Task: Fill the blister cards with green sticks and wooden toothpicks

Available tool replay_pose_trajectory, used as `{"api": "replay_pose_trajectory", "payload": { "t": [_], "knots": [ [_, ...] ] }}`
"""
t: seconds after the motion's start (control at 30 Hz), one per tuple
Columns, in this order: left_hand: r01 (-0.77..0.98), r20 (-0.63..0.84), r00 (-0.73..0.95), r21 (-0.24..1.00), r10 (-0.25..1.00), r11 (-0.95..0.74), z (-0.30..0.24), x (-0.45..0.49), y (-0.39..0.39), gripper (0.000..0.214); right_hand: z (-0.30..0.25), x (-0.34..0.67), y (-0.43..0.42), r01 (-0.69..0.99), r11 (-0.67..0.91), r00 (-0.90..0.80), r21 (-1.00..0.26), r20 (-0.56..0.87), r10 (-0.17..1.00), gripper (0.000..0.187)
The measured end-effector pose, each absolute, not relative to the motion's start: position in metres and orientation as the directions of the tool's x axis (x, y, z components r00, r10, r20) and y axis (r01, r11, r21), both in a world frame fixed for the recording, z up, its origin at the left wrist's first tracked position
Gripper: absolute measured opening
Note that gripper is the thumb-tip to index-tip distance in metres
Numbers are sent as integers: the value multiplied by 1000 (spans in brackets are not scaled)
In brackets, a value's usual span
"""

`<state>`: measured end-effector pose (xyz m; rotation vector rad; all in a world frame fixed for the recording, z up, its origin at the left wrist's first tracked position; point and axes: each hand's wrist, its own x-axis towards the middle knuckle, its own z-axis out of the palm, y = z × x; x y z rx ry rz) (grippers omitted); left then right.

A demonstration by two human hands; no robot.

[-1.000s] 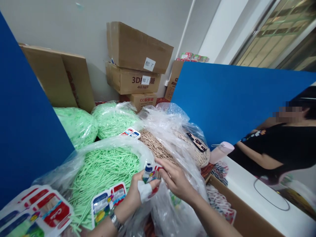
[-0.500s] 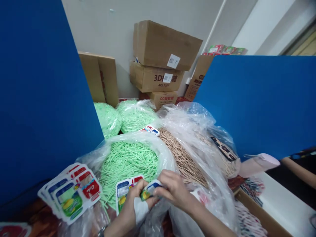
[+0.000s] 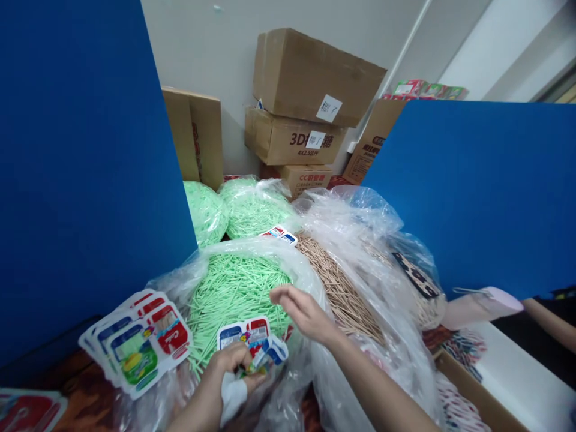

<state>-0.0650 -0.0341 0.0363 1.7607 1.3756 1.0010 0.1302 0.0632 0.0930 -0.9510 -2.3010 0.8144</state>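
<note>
My left hand [image 3: 231, 372], with a white wrap around part of it, is closed on a small printed packet [image 3: 275, 353] low in the middle. Behind it, a printed pouch in blue, red and white [image 3: 258, 327] lies on the green sticks [image 3: 238, 282], partly hidden by my fingers. My right hand [image 3: 306, 312] hovers at the right side of the green sticks, fingers stretched out and apparently holding nothing. The sticks fill an open clear plastic bag [image 3: 310, 282]. To the left, several printed pouches [image 3: 146, 351] lie fanned in a stack.
Brown sticks [image 3: 337, 282] fill a bag to the right. Two bags of green sticks [image 3: 256, 210] stand behind. Blue partitions [image 3: 486, 192] flank both sides, with stacked cardboard boxes [image 3: 315, 84] at the back. Another person's arm [image 3: 551, 324] shows at right, near a pink cylinder-shaped pouch [image 3: 481, 309].
My right hand has let go of the small packet and moved up and away, its fingers now stretched out. My left hand keeps the packet and has shifted slightly left and down.
</note>
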Motion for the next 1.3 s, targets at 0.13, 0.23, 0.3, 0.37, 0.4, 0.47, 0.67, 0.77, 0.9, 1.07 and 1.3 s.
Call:
{"api": "replay_pose_trajectory", "payload": {
  "t": [0.13, 0.23, 0.3, 0.37, 0.4, 0.47, 0.67, 0.77, 0.9, 1.07, 1.3],
  "knots": [
    [383, 203, 167, 888, 965, -253, 24, -60, -38, 24, 64, 145, 118, 707, 524, -535, -475, 124, 835, 25],
    [395, 222, 135, 882, 966, -257, 12, -58, -41, 25, 51, 162, 137, 730, 570, -602, -377, 40, 798, 30],
    [408, 225, 108, 878, 968, -250, 4, -58, -42, 26, 47, 170, 138, 731, 603, -642, -320, -20, 767, 42],
    [397, 231, 113, 881, 966, -257, -4, -57, -42, 27, 45, 172, 135, 735, 623, -657, -268, -56, 752, 55],
    [392, 234, 124, 881, 964, -265, -7, -57, -43, 28, 44, 171, 133, 740, 627, -658, -244, -67, 750, 59],
    [391, 238, 145, 878, 961, -276, -11, -54, -43, 28, 43, 168, 131, 750, 630, -654, -201, -79, 753, 62],
    [376, 227, 127, 890, 966, -258, -16, -45, -43, 27, 37, 159, 129, 762, 635, -646, -129, -74, 760, 53],
    [369, 231, 152, 889, 961, -272, -15, -44, -44, 25, 32, 158, 127, 770, 629, -636, -108, -59, 769, 42],
    [368, 220, 190, 887, 957, -277, -12, -45, -45, 26, 23, 159, 125, 763, 636, -643, -117, -45, 764, 40],
    [382, 218, 212, 879, 953, -286, -10, -47, -44, 24, 18, 162, 125, 753, 636, -649, -169, -23, 761, 34],
    [418, 214, 258, 854, 942, -309, -16, -51, -41, 22, 41, 161, 124, 669, 647, -671, -367, 78, 738, 32]
  ]
}}
